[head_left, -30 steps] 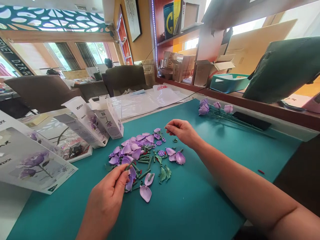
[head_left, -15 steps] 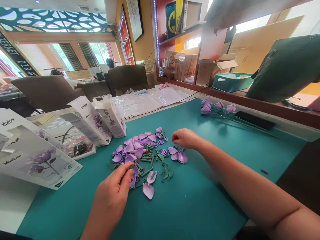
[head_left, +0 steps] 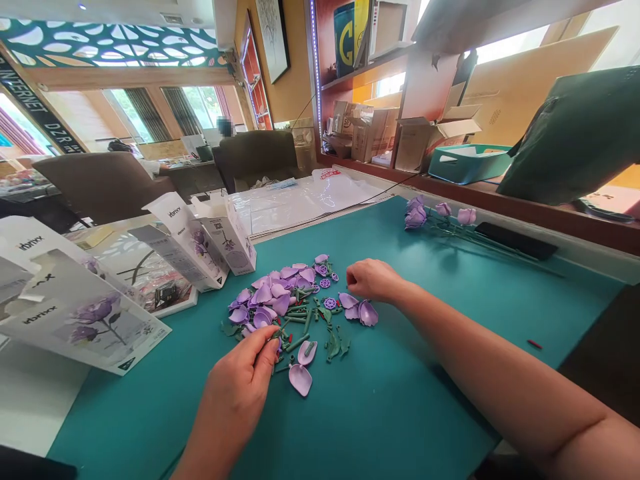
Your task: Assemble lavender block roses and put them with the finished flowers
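My left hand (head_left: 240, 383) is at the near edge of the pile, thumb and forefinger pinched on a small green plastic piece that they mostly cover. Light purple plastic petals (head_left: 270, 291) lie heaped just beyond it. Two paler petals (head_left: 301, 380) rest to the right of its fingers, one with a green peg on it. Beyond the pile's right side, my right hand (head_left: 373, 278) has its fingers curled closed; what they hold, if anything, is hidden. Nearby are purple wheel-shaped parts (head_left: 330, 303), green leaves (head_left: 333, 345), green stem pieces (head_left: 300, 343) and three loose petals (head_left: 368, 313).
White boxes with rose pictures (head_left: 90, 320) stand along the left of the green mat (head_left: 380, 427). Finished purple roses (head_left: 415, 217) lie at the back right beside a black object (head_left: 515, 241). A small red piece (head_left: 535, 344) sits at the right. Behind is a shelf with cartons (head_left: 373, 133).
My left hand has moved slightly right, its pinch still closed. My right hand stays closed in nearly the same spot. The whole view has shifted a little.
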{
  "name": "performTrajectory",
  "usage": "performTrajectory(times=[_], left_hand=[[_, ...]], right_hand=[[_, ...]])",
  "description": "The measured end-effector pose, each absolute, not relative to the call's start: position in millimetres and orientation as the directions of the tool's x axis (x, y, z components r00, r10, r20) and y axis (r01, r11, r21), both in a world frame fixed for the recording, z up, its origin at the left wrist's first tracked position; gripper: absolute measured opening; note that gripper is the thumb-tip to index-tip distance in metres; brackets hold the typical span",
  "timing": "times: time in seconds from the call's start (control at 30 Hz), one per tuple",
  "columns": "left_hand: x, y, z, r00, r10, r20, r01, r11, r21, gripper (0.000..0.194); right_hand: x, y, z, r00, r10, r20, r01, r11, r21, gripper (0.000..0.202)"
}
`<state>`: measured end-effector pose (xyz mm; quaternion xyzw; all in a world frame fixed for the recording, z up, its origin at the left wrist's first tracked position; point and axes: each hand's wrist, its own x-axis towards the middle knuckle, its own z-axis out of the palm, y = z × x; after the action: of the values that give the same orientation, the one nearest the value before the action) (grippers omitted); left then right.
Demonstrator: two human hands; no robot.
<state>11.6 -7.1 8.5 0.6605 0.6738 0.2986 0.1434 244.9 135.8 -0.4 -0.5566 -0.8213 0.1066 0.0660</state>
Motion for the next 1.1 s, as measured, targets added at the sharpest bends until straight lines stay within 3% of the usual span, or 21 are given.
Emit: performTrajectory(times=[0.1, 0.2, 0.3, 0.5, 0.8, 1.1], left_hand=[[13.2, -8.4, 9.0, -0.076, 0.981, 0.179, 0.810, -0.044, 0.585, 0.035], [14.6, -8.7, 7.1, -0.047, 0.983, 0.177, 0.817, -0.064, 0.573, 0.034], [16.7, -8.6, 5.8, -0.028, 0.983, 0.183, 0.821, -0.082, 0.564, 0.033], [20.8, -9.1, 7.1, 0.000, 0.979, 0.205, 0.820, -0.118, 0.560, 0.031], [20.1, -10.4, 4.9, 0.023, 0.977, 0.212, 0.819, -0.140, 0.557, 0.033], [22.1, -11.0, 6.0, 0.023, 0.980, 0.197, 0.816, -0.133, 0.563, 0.032]], right_hand=[[236.8, 126.1, 3.4, -0.432, 0.900, 0.063, 0.795, 0.412, -0.446, 0.010], [223.5, 115.2, -0.6, -0.534, 0.835, 0.129, 0.405, 0.387, -0.829, 0.010], [210.4, 106.0, -6.8, -0.629, 0.766, 0.134, 0.068, 0.225, -0.972, 0.022], [199.5, 95.7, -8.2, -0.666, 0.743, 0.063, -0.095, -0.001, -0.995, 0.018], [193.9, 91.1, -14.6, -0.667, 0.739, 0.094, -0.105, 0.031, -0.994, 0.016], [191.8, 86.4, -11.6, -0.681, 0.730, 0.051, -0.118, -0.040, -0.992, 0.022]])
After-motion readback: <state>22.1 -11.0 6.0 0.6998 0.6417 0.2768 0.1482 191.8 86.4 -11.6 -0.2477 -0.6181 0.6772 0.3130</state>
